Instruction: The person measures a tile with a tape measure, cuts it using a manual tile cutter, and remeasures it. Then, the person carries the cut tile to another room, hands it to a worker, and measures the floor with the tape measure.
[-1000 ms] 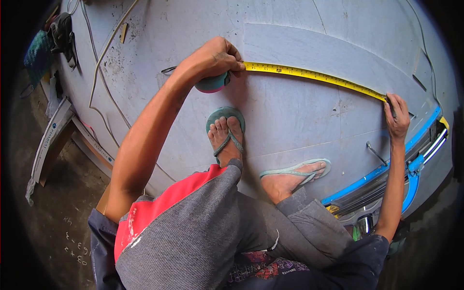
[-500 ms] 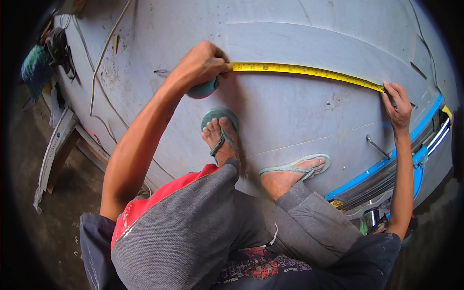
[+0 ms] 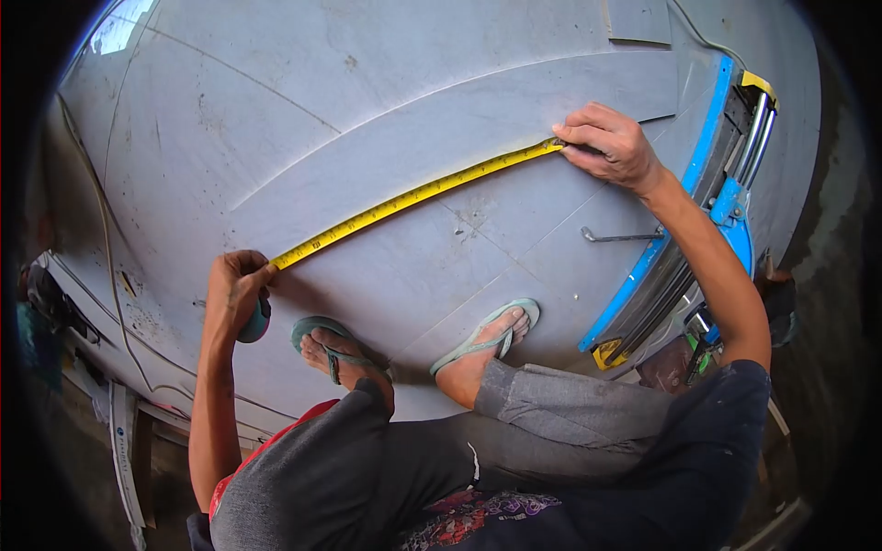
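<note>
Yellow tape blade [image 3: 404, 198] stretched over the grey surface [image 3: 367, 294], long axis slanting from lower left up to upper right, hook end pointing right. Teal case [image 3: 255, 321], the blade's container, sits partly hidden under the left hand [image 3: 241, 285]; its inside is not visible. Left thumb and fingers pinch the blade near the case; right hand [image 3: 606, 145] pinches its far end, near the blue-railed cutter [image 3: 648, 266].

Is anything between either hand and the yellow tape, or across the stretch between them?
Nothing visible: the left hand and right hand each pinch the yellow tape, and nothing lies across its stretch. The metal rod lies apart from it, on the person's side.
</note>
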A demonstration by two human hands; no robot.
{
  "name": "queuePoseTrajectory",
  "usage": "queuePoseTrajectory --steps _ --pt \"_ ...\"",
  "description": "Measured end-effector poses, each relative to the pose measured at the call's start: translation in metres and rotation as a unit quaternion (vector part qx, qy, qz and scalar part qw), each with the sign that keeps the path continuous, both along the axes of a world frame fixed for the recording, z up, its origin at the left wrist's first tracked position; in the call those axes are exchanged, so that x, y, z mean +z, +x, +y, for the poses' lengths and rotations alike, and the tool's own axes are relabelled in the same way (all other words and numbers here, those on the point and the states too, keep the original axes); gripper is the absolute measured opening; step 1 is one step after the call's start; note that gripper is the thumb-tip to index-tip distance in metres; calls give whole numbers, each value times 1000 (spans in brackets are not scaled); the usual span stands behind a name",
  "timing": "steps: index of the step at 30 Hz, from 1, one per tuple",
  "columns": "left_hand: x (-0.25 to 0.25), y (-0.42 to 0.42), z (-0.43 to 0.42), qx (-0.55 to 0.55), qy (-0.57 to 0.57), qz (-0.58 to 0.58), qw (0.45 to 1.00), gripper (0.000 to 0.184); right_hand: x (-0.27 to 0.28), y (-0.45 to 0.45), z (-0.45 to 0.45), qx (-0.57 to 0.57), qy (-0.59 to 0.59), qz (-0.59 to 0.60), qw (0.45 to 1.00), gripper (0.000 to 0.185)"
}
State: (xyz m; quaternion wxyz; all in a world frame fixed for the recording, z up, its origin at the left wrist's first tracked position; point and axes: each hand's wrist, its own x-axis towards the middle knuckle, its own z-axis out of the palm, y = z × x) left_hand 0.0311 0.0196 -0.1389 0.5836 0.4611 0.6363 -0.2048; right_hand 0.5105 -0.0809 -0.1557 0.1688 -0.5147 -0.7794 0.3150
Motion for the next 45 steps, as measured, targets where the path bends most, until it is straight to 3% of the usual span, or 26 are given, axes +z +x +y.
queuePoseTrajectory --steps 4,11,18,24,30,33,42,45 --pt "1 4 1 -2 -6 14 1000 11 0 -2 -3 -48 -37 1 998 30" --pt "4 6 5 -15 -3 24 1000 11 -10 8 1 24 15 32 999 28" --pt "5 7 5 9 -15 17 1000 12 -12 3 -7 -43 25 38 998 26" --pt "7 6 6 -10 -9 10 1000 12 -10 4 -4 5 42 50 998 23" --pt "7 8 5 -11 -11 27 1000 12 -16 4 -10 -48 39 54 997 23" --pt "5 5 6 -25 -9 24 999 12 -17 7 -8 17 46 68 996 23" --pt "8 9 7 -17 -18 14 1000 13 -16 6 -11 -58 -8 72 996 21" --pt "8 9 6 -23 -12 11 1000 13 -17 8 -7 19 59 74 995 20"
